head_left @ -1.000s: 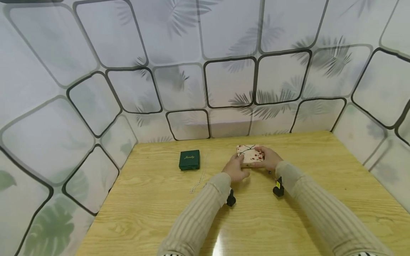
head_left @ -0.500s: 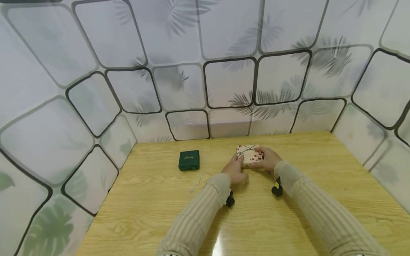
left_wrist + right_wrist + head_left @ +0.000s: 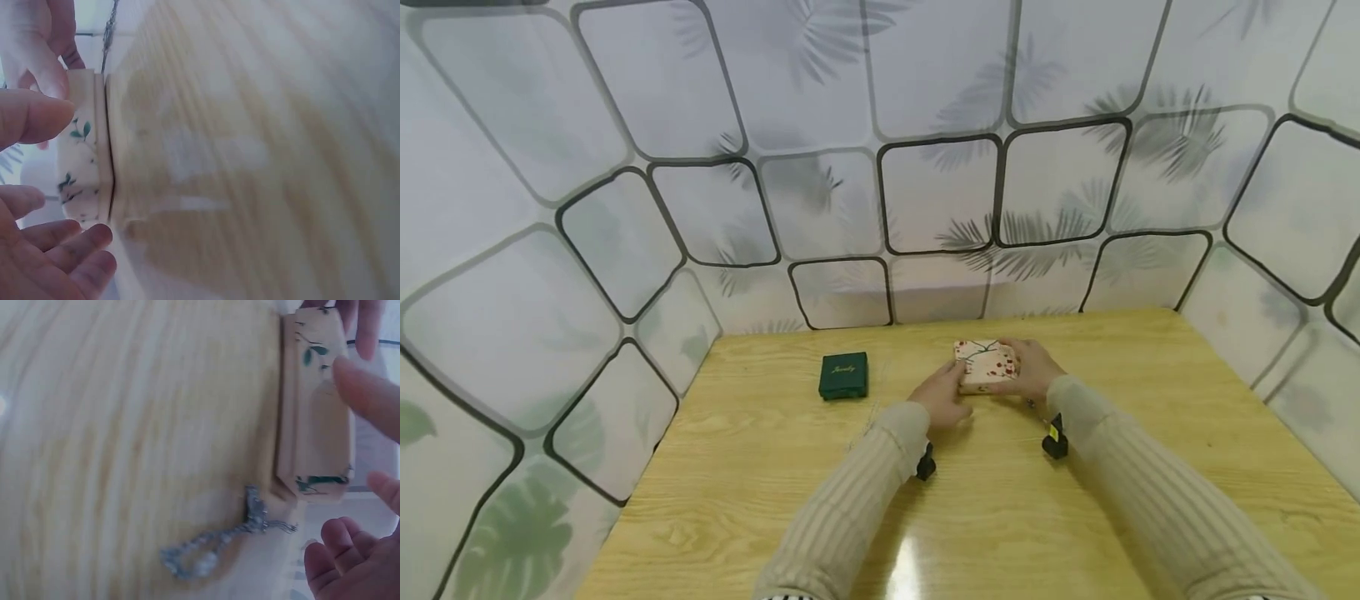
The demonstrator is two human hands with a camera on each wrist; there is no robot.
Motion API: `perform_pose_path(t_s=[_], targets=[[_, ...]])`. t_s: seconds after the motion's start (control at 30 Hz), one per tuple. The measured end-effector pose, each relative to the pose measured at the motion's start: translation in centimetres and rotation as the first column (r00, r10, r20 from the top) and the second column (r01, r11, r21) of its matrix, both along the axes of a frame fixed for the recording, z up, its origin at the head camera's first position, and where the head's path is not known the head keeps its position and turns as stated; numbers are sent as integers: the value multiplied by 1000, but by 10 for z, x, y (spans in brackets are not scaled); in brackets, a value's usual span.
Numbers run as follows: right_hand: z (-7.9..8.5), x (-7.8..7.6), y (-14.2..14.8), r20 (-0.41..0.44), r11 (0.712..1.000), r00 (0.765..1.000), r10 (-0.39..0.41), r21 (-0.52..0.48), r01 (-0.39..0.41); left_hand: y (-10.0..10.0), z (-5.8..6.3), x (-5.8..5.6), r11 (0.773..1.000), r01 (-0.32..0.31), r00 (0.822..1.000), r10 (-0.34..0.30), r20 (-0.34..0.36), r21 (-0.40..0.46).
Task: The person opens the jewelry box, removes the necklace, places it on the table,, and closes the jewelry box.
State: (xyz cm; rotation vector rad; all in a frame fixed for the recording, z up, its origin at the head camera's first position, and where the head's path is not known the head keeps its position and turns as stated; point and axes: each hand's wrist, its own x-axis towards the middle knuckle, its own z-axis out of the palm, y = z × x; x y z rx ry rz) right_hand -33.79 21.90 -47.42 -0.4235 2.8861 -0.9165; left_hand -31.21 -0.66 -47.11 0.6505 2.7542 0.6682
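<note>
A cream floral gift box (image 3: pixel 987 363), with red flowers and dark green stems on its lid, lies near the back of the table. My left hand (image 3: pixel 942 396) is at its left end, fingertips right at the edge, thumb spread away in front. In the left wrist view its fingers (image 3: pixel 94 240) are loose beside the box corner. My right hand (image 3: pixel 1032 369) spans the box's right end, thumb along the front side, fingers at the far corner. In the right wrist view the thumb (image 3: pixel 369 397) overlaps the box's front side.
A dark green box (image 3: pixel 843 375) with gold lettering stands to the left. A thin silver chain (image 3: pixel 859 433) lies beside my left sleeve, partly hidden. A silver chain with a pale bead (image 3: pixel 206 540) lies near the floral box's right corner. Patterned fabric (image 3: pixel 925 192) walls the table (image 3: pixel 715 500).
My left hand has drawn slightly left, and its forearm covers more of the thin chain. The right fingers have shifted back from the lid's top toward the far corner. The box stays put.
</note>
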Motion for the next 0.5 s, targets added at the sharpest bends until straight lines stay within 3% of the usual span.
perform_pose_path(t_s=[0.23, 0.5], targets=[[22, 12, 5, -72, 999, 997, 2, -43, -5, -28, 18, 3, 1000, -21, 999, 22, -29, 18], [29, 22, 28, -113, 999, 993, -24, 31, 27, -64, 44, 13, 998, -64, 993, 65, -98, 12]])
